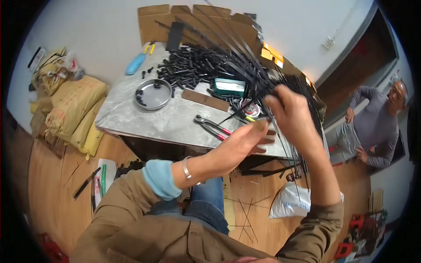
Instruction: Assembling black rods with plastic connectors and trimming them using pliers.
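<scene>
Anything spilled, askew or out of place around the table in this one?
Yes. Thin black strips lie scattered and crossed on the wooden floor below the table, beside a white plastic bag. The right hand grips a splayed bundle of black strips; the left hand touches it.
</scene>
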Demonstrator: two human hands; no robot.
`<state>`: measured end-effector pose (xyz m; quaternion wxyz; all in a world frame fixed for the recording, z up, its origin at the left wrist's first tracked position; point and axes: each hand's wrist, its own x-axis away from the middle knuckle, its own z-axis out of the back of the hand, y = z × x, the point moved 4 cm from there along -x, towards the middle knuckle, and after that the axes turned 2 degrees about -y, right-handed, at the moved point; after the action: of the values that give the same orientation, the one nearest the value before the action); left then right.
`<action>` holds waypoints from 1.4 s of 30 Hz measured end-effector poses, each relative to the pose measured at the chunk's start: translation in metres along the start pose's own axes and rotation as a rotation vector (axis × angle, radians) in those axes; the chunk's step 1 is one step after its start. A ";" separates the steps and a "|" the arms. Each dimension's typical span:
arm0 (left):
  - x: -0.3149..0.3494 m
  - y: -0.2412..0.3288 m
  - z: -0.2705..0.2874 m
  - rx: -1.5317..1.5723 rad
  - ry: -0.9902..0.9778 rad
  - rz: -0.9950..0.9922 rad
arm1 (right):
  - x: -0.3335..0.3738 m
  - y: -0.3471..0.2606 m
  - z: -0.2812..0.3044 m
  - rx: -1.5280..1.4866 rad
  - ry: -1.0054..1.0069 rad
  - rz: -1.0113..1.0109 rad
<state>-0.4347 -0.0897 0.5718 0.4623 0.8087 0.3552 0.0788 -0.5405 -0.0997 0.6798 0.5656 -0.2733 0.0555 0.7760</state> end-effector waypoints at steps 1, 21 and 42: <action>-0.007 0.007 0.009 -0.017 -0.022 -0.065 | 0.010 -0.010 -0.008 -0.078 -0.002 0.010; -0.025 0.149 0.085 -0.608 0.323 -0.343 | -0.029 -0.042 -0.226 -1.094 0.071 -0.172; -0.009 0.174 0.117 -0.350 0.225 -0.222 | -0.008 -0.046 -0.252 -1.130 -0.123 -0.278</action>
<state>-0.3004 -0.2322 0.6477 0.5587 0.6585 0.4720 0.1773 -0.4060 -0.1893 0.4813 0.4306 -0.4920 -0.4363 0.6182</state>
